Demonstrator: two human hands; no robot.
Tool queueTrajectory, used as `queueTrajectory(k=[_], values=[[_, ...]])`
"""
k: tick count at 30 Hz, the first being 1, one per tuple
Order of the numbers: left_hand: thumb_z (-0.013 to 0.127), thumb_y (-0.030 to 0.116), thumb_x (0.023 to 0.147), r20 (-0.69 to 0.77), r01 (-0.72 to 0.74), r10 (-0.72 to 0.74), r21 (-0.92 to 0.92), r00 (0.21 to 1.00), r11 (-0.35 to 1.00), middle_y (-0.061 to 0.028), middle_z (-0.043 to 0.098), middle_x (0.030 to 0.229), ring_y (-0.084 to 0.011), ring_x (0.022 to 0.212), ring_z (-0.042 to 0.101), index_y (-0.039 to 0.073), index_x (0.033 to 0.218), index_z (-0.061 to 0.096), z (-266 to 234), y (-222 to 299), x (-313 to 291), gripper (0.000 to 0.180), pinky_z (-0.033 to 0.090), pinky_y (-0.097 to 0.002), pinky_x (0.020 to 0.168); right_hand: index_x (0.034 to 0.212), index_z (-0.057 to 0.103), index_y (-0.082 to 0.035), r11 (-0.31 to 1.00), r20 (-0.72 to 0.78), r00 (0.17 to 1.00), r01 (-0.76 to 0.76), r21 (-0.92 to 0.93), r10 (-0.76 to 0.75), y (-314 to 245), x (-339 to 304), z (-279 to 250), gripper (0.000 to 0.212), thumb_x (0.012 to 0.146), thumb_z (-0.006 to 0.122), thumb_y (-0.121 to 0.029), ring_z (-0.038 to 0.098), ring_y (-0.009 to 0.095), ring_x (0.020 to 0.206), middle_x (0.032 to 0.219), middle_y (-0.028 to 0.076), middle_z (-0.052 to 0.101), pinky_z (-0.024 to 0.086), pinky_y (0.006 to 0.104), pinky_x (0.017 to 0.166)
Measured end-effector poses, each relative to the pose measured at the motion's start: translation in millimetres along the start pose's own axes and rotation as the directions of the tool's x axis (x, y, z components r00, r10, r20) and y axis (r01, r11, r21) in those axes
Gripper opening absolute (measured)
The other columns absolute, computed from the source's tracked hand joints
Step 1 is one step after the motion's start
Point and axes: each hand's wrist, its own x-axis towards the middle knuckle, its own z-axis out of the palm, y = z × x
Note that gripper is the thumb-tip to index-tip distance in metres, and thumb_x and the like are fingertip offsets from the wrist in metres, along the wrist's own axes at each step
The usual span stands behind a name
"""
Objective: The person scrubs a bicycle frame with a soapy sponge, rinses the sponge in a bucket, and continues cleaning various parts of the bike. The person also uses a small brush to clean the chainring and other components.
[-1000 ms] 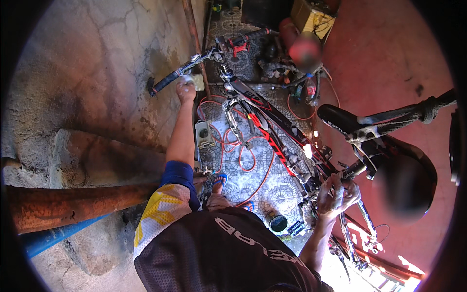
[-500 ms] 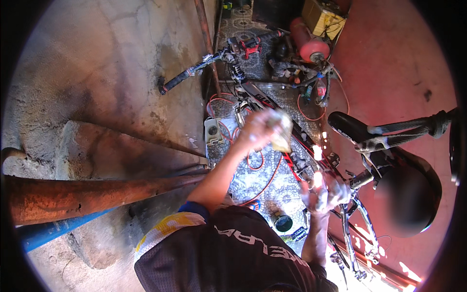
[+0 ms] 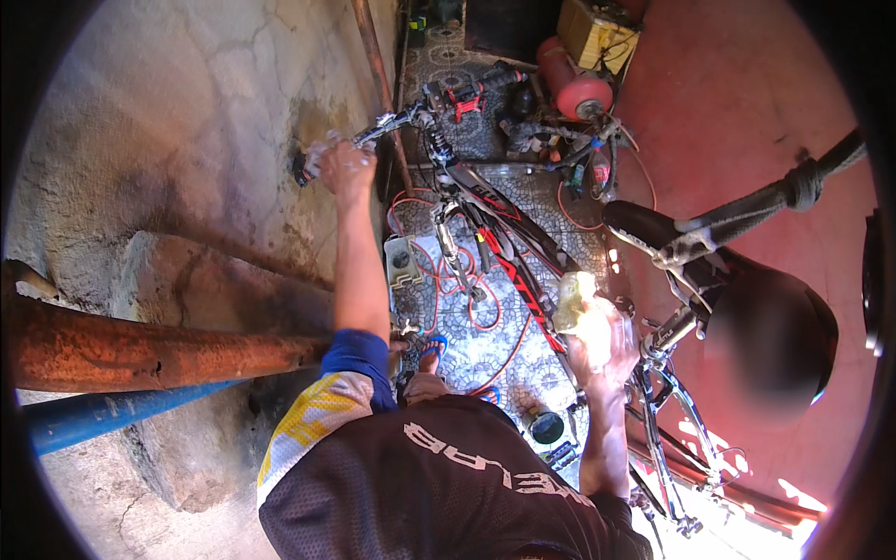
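A black, red and white bicycle frame (image 3: 523, 266) without wheels hangs across the middle, its handlebar (image 3: 397, 122) toward the far left. My left hand (image 3: 347, 168), foamy at the fingers, is closed round the left handlebar grip (image 3: 301, 171), whose end sticks out past it. A pale yellow sponge (image 3: 577, 301) is in my right hand (image 3: 605, 347), pressed close to the frame's tubes near the seat end. Lather covers my right hand and wrist. The black saddle (image 3: 642, 227) is to the right, beside a dark strap (image 3: 801, 187) tied round the bike.
Rusty orange pipe (image 3: 187, 364) and blue pipe (image 3: 140, 415) jut in from the left wall. A red tank (image 3: 581, 93) and a yellowish box (image 3: 602, 42) stand at the back. Orange hose (image 3: 487, 322) loops over the patterned floor. A dark round container (image 3: 543, 427) sits below the frame.
My left hand has gone from above the frame to the left handlebar grip. The sponge has passed from my left hand to my right, which has shifted slightly up and left.
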Motion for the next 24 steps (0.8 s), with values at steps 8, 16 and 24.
queueTrajectory(k=[8,16,24], values=[[0.078,0.071,0.073,0.536,-0.002,-0.018,0.037,0.844,0.999,-0.0204,0.073,0.119,-0.0328,0.119,0.067,0.012,0.127,0.069,20.2,-32.6,26.9,0.08,0.051,-0.0469,0.102,0.12,0.066,-0.008,0.989,-0.263,0.964,-0.057,-0.133,0.02,4.8,5.7,9.2,0.035,0.097,0.066,-0.034,0.07,0.029,0.083,0.105,0.011,0.072,0.054,0.0428,0.069],[0.083,0.045,0.085,0.737,0.293,0.078,-0.361,0.672,0.885,-0.0095,0.068,0.068,-0.0188,0.053,0.064,0.006,0.08,0.066,23.9,-47.8,-35.3,0.043,0.053,-0.0367,0.05,0.122,0.066,-0.001,0.917,-0.32,0.931,-0.038,0.397,0.177,-9.7,93.4,118.1,0.039,0.092,0.072,-0.025,0.071,0.035,0.094,0.107,0.019,0.071,0.057,0.0403,0.082],[0.075,0.04,0.092,0.786,0.35,0.074,-0.354,0.614,0.867,-0.0133,0.066,0.062,-0.0255,0.052,0.066,0.002,0.085,0.069,22.2,-45.5,-85.8,0.039,0.052,-0.0417,0.054,0.118,0.066,0.004,0.584,0.382,0.84,-0.542,0.605,0.384,3.5,213.7,302.9,0.055,0.085,0.082,-0.037,0.073,0.032,0.091,0.102,0.02,0.075,0.054,0.0389,0.087]])
